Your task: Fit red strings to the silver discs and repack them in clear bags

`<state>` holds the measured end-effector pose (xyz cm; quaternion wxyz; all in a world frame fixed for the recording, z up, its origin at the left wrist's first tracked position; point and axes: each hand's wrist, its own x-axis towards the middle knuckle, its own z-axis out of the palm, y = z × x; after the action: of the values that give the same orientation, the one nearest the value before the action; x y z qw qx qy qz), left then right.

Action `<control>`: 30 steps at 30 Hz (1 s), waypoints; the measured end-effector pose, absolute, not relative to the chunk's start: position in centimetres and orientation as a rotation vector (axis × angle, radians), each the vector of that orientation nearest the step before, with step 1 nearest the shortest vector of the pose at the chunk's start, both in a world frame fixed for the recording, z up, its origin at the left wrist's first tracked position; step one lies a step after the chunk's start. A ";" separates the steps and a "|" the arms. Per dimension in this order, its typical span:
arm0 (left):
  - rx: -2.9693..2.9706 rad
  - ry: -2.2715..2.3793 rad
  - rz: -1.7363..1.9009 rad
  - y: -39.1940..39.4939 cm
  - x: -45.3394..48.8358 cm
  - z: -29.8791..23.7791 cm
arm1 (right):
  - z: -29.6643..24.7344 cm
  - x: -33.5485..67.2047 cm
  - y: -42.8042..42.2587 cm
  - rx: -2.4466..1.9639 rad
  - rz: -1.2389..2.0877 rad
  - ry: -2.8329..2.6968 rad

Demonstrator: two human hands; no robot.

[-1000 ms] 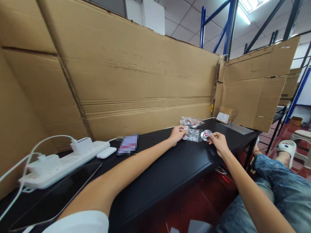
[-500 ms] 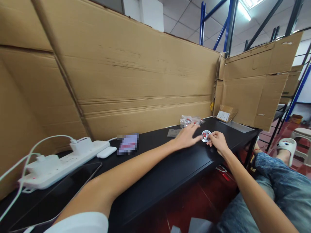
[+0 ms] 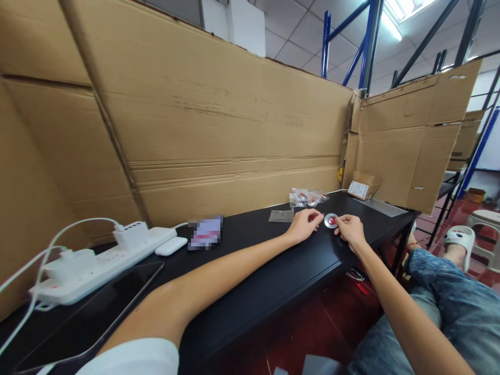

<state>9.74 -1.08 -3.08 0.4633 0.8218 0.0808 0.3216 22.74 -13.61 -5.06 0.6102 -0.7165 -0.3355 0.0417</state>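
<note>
Over the black table (image 3: 253, 281), my right hand (image 3: 351, 232) pinches the lower right edge of a small round silver disc (image 3: 328, 222). Something red shows at the disc's middle, too small to name. Just left of the disc is my left hand (image 3: 304, 226), its fingers curled and the fingertips close to the disc's rim. Whatever those fingers may hold is hidden. Behind the left hand lies a flat clear plastic bag (image 3: 280, 215). Farther back are several clear bags (image 3: 307, 197) with silver and red pieces in them.
A white power strip (image 3: 105, 265), a dark tablet (image 3: 86, 317), a white case (image 3: 171, 246) and a blurred purple packet (image 3: 207, 232) lie on the left. Cardboard walls (image 3: 234, 114) stand behind. A labelled brown parcel (image 3: 363, 186) sits at the far right. A seated person's legs (image 3: 441, 291) show at right.
My left hand has drawn its spread fingers in and curled them beside the disc. The disc stays in my right hand, with its face at a slightly different angle.
</note>
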 end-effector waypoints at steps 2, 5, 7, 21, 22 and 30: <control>1.686 0.370 0.756 -0.3 10.3 -3.4 | -5.0 22.7 -13.5 -1.721 0.104 -0.732; 1.480 0.461 0.761 0.5 10.8 -3.6 | -4.9 22.7 -13.3 -1.770 0.106 -0.702; 1.459 0.455 0.745 0.7 10.8 -3.6 | -4.9 22.7 -13.3 -1.789 0.095 -0.672; 1.582 0.076 0.448 -0.9 10.1 -3.1 | -3.8 20.7 -13.5 -1.737 -0.302 -1.485; 1.605 0.045 0.431 -0.9 10.0 -3.1 | -3.8 20.6 -13.5 -1.751 -0.328 -1.494; 1.765 -0.044 0.478 -1.0 10.0 -3.2 | -3.9 20.3 -13.6 -1.812 -0.381 -1.479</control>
<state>10.03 -0.99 -3.17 0.6102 0.7645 -0.0189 0.2072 20.28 -13.62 -3.94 0.3766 -0.7083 -0.5782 -0.1489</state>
